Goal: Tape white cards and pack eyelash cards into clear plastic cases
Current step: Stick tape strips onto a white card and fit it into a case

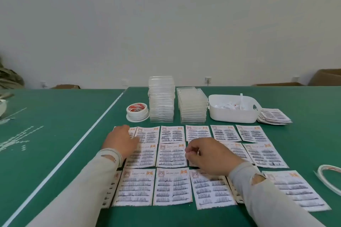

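"meow lash" on eyelash cards [172, 186]

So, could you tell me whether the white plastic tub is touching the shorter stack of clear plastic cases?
Apart. The head view shows a strip of green table between the white plastic tub and the shorter stack of clear plastic cases.

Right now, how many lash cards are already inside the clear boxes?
None that I can see. Done: the eyelash cards are spread in rows on the green table. In hand: the left hand and right hand hover over them. Left: both stacks of clear cases look empty.
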`<control>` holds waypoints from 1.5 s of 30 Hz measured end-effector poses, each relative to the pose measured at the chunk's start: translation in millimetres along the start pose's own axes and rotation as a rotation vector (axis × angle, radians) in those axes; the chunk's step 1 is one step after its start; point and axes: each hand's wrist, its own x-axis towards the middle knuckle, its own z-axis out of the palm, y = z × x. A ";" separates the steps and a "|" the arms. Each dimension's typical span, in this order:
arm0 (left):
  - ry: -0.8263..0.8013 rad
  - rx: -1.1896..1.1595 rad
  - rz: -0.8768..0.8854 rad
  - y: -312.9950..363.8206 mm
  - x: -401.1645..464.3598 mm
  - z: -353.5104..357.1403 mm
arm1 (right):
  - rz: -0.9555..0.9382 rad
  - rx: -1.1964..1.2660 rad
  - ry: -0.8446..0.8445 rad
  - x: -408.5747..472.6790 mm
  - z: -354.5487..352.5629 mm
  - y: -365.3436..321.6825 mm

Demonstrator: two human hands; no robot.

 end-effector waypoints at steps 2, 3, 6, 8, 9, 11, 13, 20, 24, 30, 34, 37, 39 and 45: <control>-0.034 0.057 -0.119 -3.4 9.1 -1.0 | 0.029 0.040 0.023 1.0 0.8 -0.7; -0.059 0.091 -0.158 -6.7 14.0 -0.3 | 0.023 0.040 0.041 1.6 1.4 1.0; -0.099 0.085 -0.214 -11.1 21.1 -1.9 | 0.022 0.040 0.062 4.2 -0.2 3.4; -0.067 0.119 -0.205 -12.2 24.7 -2.1 | 0.028 0.046 0.081 6.1 -3.9 5.4; -0.056 0.151 -0.197 -12.0 26.5 -1.7 | 0.028 0.044 0.092 7.3 -4.3 6.4; -0.016 0.187 -0.174 -9.2 28.2 -0.6 | 0.027 0.039 0.111 8.1 -5.1 6.5; 0.057 0.228 -0.148 -5.6 27.5 -1.7 | 0.024 0.042 0.118 7.8 -6.3 6.2; 0.399 0.217 -0.109 -7.7 19.8 -42.5 | 0.040 0.062 0.134 -1.4 -10.3 7.1; 0.453 -0.345 -0.026 5.1 -0.2 -56.1 | 0.135 0.015 0.177 -23.7 -36.0 16.8; 0.140 -0.949 0.044 56.3 -33.0 -23.3 | 0.791 -0.425 0.402 -121.5 -96.4 94.0; 0.041 -0.962 0.105 79.8 -44.5 -6.9 | 1.049 -0.431 0.274 -151.4 -90.2 126.1; 0.011 -0.962 0.137 90.0 -54.0 -3.7 | 1.062 -0.385 0.270 -146.9 -79.9 127.4; 0.004 -0.983 0.151 93.2 -59.6 -2.4 | 1.043 -0.441 0.326 -142.7 -82.8 119.7; -0.029 -1.114 0.131 99.4 -65.5 11.7 | 0.475 -0.045 0.618 -102.9 -77.5 54.7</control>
